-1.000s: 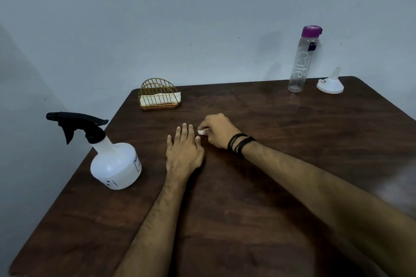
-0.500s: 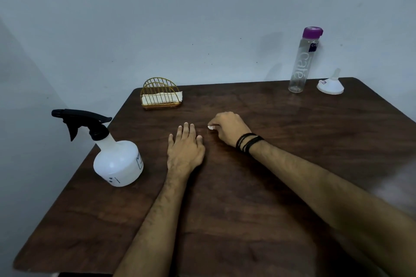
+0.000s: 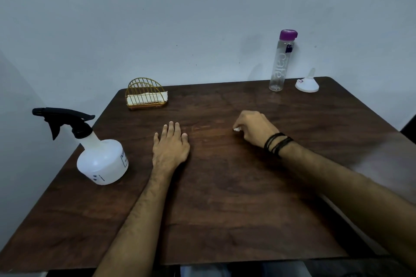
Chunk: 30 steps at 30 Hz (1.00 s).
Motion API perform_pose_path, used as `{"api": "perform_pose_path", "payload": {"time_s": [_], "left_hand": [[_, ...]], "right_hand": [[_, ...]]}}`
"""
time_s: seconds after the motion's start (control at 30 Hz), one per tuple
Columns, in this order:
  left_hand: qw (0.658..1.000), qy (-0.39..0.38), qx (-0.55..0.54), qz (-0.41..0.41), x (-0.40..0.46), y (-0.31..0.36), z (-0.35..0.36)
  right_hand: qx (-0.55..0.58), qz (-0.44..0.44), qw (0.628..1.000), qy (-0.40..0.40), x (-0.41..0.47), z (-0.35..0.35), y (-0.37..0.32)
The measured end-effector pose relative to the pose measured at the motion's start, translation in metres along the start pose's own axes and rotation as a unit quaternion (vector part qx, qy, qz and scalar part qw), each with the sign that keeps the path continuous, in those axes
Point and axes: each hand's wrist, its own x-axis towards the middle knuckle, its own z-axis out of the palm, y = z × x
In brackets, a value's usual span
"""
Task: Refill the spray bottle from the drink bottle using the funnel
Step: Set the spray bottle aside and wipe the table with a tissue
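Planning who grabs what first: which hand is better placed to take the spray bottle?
Left, probably. The left hand lies flat and empty on the table, nearest the spray bottle. The right hand is farther away and pinches a small white piece.

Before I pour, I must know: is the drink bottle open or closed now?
Closed. The drink bottle stands upright at the table's far edge with its purple cap on top; neither hand touches it.
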Motion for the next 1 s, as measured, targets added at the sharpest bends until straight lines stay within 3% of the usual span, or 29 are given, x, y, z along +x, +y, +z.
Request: {"api": "perform_pose_path", "payload": {"time_s": [0.1,0.3,0.43,0.5,0.57,0.63,0.77,0.87,1.0], "left_hand": [[1.000,-0.001,0.002,0.001,-0.002,0.001,-0.002],[1.000,0.006,0.008,0.003,-0.002,0.000,0.000],[1.000,0.007,0.013,0.003,-0.001,-0.001,0.001],[1.000,0.007,0.013,0.001,0.000,0.000,0.001],[1.000,0.004,0.013,0.000,-0.001,0.001,0.000],[1.000,-0.002,0.011,-0.002,-0.001,0.002,0.000],[1.000,-0.001,0.016,-0.002,-0.001,0.000,0.000],[1.000,-0.002,0.019,-0.002,-0.001,0.001,-0.001],[1.000,-0.005,0.022,-0.005,-0.001,0.002,-0.001]], "right_hand": [[-0.002,0.035,0.999,0.002,0.008,-0.003,0.005],[-0.011,0.001,1.000,-0.007,-0.033,-0.005,-0.008],[0.159,0.036,0.983,-0.085,-0.060,-0.022,-0.007],[0.304,0.090,0.939,-0.136,-0.064,-0.030,-0.002],[0.381,0.152,0.904,-0.124,-0.062,-0.029,0.008],[0.324,0.172,0.929,-0.056,-0.055,-0.024,0.018],[0.170,0.108,0.978,0.056,-0.048,-0.018,0.015],[0.083,0.039,0.995,0.039,-0.056,-0.014,0.007],[0.074,0.012,0.997,0.009,-0.083,-0.021,0.000]]}}
